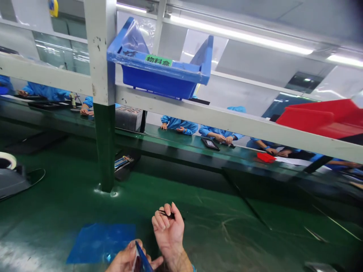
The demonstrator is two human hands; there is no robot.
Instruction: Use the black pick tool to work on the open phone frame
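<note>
My right hand is raised over the green bench, its fingers curled around thin black tweezers. My left hand sits at the bottom edge and pinches a small flat dark part with a blue film standing off it. Just left of my hands, a sheet of blue film lies flat on the green mat.
A white and green post stands on the bench ahead. A blue bin rests on the rail above, a red bin at the right. A tape dispenser sits far left. Across a conveyor, several people in blue sleeves work.
</note>
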